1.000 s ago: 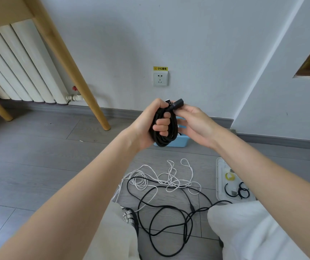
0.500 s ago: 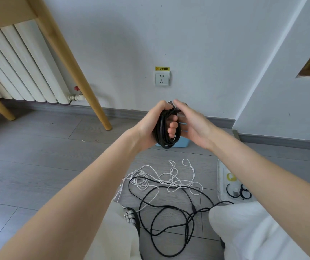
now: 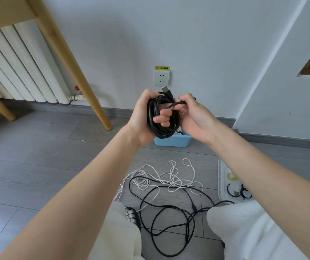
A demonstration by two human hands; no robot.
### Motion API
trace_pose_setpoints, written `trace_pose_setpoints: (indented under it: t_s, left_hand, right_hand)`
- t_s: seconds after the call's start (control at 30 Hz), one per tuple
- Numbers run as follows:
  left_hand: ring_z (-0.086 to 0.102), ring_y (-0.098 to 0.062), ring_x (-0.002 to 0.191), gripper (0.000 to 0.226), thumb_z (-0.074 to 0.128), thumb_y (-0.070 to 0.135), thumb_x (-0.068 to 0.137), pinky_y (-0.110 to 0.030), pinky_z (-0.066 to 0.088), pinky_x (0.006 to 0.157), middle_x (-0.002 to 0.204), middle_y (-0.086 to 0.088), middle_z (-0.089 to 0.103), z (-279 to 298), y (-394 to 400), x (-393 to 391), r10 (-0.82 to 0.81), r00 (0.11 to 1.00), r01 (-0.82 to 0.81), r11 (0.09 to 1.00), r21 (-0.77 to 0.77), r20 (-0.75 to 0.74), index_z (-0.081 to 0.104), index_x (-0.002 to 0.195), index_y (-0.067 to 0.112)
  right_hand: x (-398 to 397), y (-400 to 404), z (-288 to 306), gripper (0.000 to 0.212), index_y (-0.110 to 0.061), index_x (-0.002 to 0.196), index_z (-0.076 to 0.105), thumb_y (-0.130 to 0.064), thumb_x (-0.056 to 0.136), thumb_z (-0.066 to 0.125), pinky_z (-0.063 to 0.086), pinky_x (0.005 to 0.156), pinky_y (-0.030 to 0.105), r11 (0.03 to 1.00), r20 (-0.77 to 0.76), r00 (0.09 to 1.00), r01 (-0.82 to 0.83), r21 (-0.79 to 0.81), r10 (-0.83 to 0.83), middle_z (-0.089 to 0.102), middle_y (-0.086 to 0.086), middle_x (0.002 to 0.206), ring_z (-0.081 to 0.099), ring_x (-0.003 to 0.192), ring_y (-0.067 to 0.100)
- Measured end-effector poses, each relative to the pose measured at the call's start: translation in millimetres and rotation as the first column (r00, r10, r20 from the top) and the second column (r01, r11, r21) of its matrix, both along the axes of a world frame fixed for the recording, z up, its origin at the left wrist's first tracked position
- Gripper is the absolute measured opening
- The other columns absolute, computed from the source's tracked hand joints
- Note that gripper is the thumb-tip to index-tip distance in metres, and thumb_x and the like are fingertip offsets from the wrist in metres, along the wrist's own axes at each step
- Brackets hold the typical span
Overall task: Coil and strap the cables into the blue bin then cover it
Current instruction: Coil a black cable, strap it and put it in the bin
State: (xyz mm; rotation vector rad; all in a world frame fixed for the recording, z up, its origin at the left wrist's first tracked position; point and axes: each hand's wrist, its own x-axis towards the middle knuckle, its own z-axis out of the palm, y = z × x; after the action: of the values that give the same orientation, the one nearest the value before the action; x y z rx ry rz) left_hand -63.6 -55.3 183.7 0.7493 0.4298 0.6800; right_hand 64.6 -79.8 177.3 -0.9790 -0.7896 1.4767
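A coiled black cable (image 3: 162,117) is gripped in the left hand (image 3: 146,117), fingers curled through the loops, while its free end is pinched and drawn across the bundle by the right hand (image 3: 193,117); a USB plug (image 3: 166,89) is seen jutting above the coil. The bundle is held above the blue bin (image 3: 172,140), set on the floor by the wall, in which something white can be glimpsed but not identified. Should the tail slip before it is strapped, the loops would likely spring apart. A loose white cable (image 3: 169,177) and another black cable (image 3: 169,222) are left tangled on the floor, and could snag each other. Black and yellow straps (image 3: 237,190) are held in a white tray (image 3: 220,184).
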Motion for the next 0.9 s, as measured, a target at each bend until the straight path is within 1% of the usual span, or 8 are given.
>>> trace_pose_setpoints:
  t_s: [0.17,0.3,0.4,0.47,0.53,0.63,0.77,0.9]
  left_hand:
    - [0.027,-0.003,0.025,0.03,0.038,0.033,0.073,-0.015,0.027,0.033,0.04,0.009,0.033,8,-6,2,-0.043,0.991,0.051,0.997,-0.063,0.125,0.051,0.065,0.007]
    - [0.034,-0.004,0.033,0.031,0.036,0.031,0.09,-0.016,0.037,0.041,0.045,0.008,0.037,4,-8,13,-0.061,0.996,0.055,0.995,-0.087,-0.063,0.041,0.062,0.017]
    - [0.05,-0.006,0.046,0.03,0.043,0.027,0.096,-0.018,0.05,0.057,0.052,0.004,0.051,-5,-7,17,-0.085,0.966,0.072,0.996,-0.061,-0.246,0.049,0.07,0.014]
    - [0.054,-0.003,0.049,0.018,0.053,0.024,0.093,-0.018,0.051,0.062,0.059,0.004,0.059,-10,-5,18,-0.07,0.937,0.068,0.998,-0.017,-0.342,0.057,0.079,0.014]
    - [0.053,-0.002,0.047,0.011,0.059,0.021,0.09,-0.018,0.05,0.061,0.062,0.004,0.061,-11,-4,18,-0.052,0.924,0.061,0.998,0.012,-0.378,0.059,0.081,0.015]
    - [0.048,-0.001,0.041,0.012,0.053,0.011,0.093,-0.016,0.05,0.056,0.06,0.0,0.062,-4,-4,19,-0.061,0.944,0.078,0.996,0.04,-0.324,0.054,0.081,0.009]
    - [0.045,0.0,0.036,0.009,0.048,0.014,0.096,-0.01,0.044,0.044,0.058,0.001,0.051,7,-3,21,0.009,0.982,0.002,0.999,0.054,-0.189,0.054,0.089,0.015]
    - [0.044,0.0,0.036,0.011,0.046,0.022,0.097,-0.008,0.039,0.04,0.055,0.004,0.048,10,-4,26,0.05,0.984,-0.041,0.998,0.056,-0.17,0.054,0.092,0.017]
  right_hand:
    - [-7,-11,15,0.038,-0.015,0.072,0.05,-0.04,0.096,0.036,0.049,0.048,0.019,0.987,-0.123,0.982,-0.148,-0.061,0.14,0.066,0.006,0.064,0.067,0.058,0.022]
    - [-8,-7,9,0.028,-0.013,0.074,0.053,-0.032,0.093,0.044,0.036,0.035,0.015,0.971,0.191,0.965,0.204,-0.127,-0.178,0.055,-0.001,0.054,0.053,0.038,0.012]
    - [2,-2,0,0.031,-0.011,0.061,0.047,-0.026,0.088,0.049,0.034,0.038,0.018,0.923,0.586,0.733,0.379,0.071,-0.346,0.051,0.003,0.053,0.045,0.036,0.013]
    - [10,-1,2,0.04,-0.004,0.055,0.046,-0.028,0.086,0.051,0.037,0.04,0.024,0.921,0.778,0.508,0.317,0.229,-0.368,0.051,0.01,0.051,0.045,0.035,0.014]
    - [14,-1,7,0.041,0.001,0.056,0.049,-0.028,0.086,0.051,0.039,0.042,0.026,0.943,0.854,0.408,0.213,0.256,-0.323,0.053,0.015,0.052,0.045,0.036,0.017]
    - [19,-4,11,0.036,-0.003,0.058,0.051,-0.022,0.088,0.048,0.034,0.039,0.021,0.985,0.818,0.548,0.101,0.14,-0.173,0.055,0.014,0.053,0.044,0.037,0.018]
    - [19,-9,21,0.023,-0.013,0.072,0.058,-0.02,0.091,0.048,0.03,0.036,0.017,0.991,0.45,0.884,0.104,0.08,-0.129,0.054,0.002,0.051,0.042,0.041,0.011]
    - [18,-11,22,0.02,-0.015,0.078,0.063,-0.023,0.091,0.049,0.03,0.036,0.016,0.986,0.302,0.939,0.163,0.028,-0.164,0.056,0.001,0.052,0.041,0.041,0.009]
